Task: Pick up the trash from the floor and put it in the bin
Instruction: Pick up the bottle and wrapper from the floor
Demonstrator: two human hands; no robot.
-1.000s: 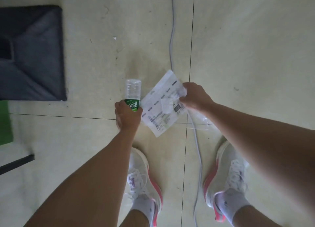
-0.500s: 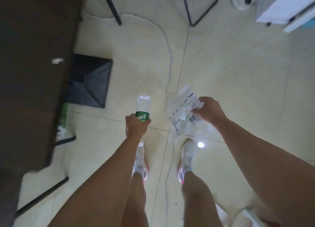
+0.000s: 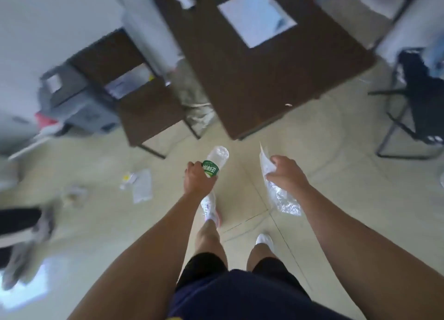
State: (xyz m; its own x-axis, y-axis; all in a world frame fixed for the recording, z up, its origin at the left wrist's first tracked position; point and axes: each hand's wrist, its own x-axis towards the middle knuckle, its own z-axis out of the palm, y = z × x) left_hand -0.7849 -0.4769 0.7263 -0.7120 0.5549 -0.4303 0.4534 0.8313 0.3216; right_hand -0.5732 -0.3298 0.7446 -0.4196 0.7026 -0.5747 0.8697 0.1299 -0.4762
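Note:
My left hand point(image 3: 198, 181) is shut on a clear plastic bottle point(image 3: 215, 160) with a green label, held out in front of me above the floor. My right hand point(image 3: 286, 175) is shut on a clear plastic bag point(image 3: 281, 194) with printed paper at its top; the crinkled lower end hangs below my wrist. More trash lies on the tile floor to the left: a white paper point(image 3: 142, 188), a small wrapper point(image 3: 127, 179) and a blurred scrap point(image 3: 73, 194). I see no bin that I can name with certainty.
A dark brown table point(image 3: 252, 79) stands ahead with white sheets on it. A smaller brown desk point(image 3: 134, 89) and a grey box point(image 3: 79, 103) stand to the left. A black chair point(image 3: 418, 103) is at the right. Someone's dark trouser leg and shoe point(image 3: 24, 235) are at the far left.
I have stood up from a crouch with the bottle and the bag in hand. The view has swung upward and round, from bare floor to the tables and the chair.

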